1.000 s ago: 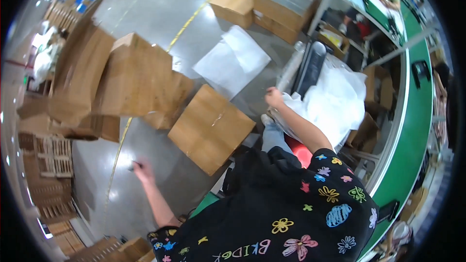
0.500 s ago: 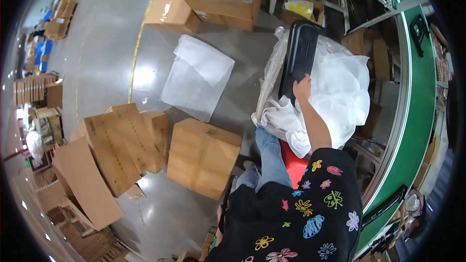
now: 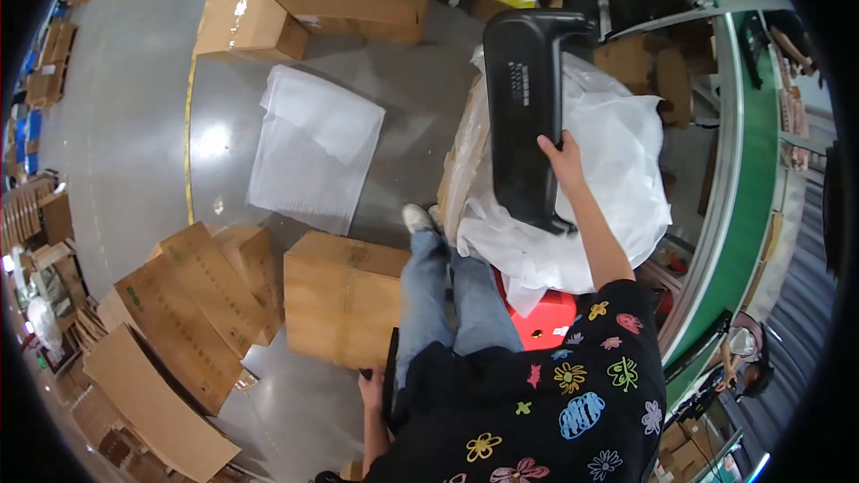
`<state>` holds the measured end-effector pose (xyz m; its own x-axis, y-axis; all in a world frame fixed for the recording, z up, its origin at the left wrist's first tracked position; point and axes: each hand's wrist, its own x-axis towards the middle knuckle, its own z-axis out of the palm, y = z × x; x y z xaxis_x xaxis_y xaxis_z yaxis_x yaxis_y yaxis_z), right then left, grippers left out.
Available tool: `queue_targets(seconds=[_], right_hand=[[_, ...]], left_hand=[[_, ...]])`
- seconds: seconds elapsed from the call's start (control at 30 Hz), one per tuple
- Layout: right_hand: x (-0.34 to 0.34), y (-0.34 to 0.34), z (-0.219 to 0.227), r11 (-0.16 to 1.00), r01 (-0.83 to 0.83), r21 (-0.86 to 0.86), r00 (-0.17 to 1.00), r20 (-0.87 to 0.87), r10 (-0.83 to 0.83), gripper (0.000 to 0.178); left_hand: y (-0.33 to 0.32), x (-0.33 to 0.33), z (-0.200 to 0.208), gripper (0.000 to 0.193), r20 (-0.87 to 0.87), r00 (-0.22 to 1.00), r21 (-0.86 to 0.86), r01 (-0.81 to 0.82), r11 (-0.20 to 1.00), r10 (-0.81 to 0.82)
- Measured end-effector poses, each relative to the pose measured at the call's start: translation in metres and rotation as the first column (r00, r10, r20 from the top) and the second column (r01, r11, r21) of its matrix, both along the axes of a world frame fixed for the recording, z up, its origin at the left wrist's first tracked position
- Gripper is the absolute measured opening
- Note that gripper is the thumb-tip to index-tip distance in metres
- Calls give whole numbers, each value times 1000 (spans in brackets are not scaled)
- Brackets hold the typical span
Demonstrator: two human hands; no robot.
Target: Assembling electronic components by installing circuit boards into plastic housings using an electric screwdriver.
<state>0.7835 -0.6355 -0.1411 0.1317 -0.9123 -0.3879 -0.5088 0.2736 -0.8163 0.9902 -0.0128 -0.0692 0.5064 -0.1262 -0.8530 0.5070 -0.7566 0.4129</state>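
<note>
My right hand (image 3: 562, 161) grips the side edge of a long black plastic panel (image 3: 526, 116) with a raised rim and a bent upper end. The panel stands tilted over crumpled white wrapping sheets (image 3: 617, 156), which spill out of a plastic-lined carton (image 3: 470, 139). Low at my left side, my left hand (image 3: 369, 391) is closed on a narrow black part (image 3: 391, 371), seen edge-on and partly hidden by my shirt, so its full shape does not show.
A white foam sheet (image 3: 313, 148) lies on the floor to the left. A closed carton (image 3: 344, 300) stands by my legs, with more cartons (image 3: 197, 295) beyond it. A red stool (image 3: 543, 317) sits below the wrapping. A green-topped conveyor bench (image 3: 756, 206) runs along the right.
The black panel has been lifted and turned, so its broad face shows. My left hand and the narrow black part have come clearly into view. The view has shifted to the right.
</note>
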Motion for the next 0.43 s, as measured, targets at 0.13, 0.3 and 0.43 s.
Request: queue_targets(seconds=[0.13, 0.3, 0.43], right_hand=[[71, 46, 132, 893, -193, -407, 974, -191, 123, 21], [143, 73, 220, 656, -600, -458, 780, -152, 607, 20], [231, 106, 239, 628, -750, -206, 629, 70, 774, 18]], left_hand=[[-91, 49, 4, 21, -30, 978, -235, -207, 950, 206], [-188, 147, 22, 26, 140, 931, -481, -235, 845, 338], [-242, 271, 77, 25, 742, 523, -633, 340, 695, 420]])
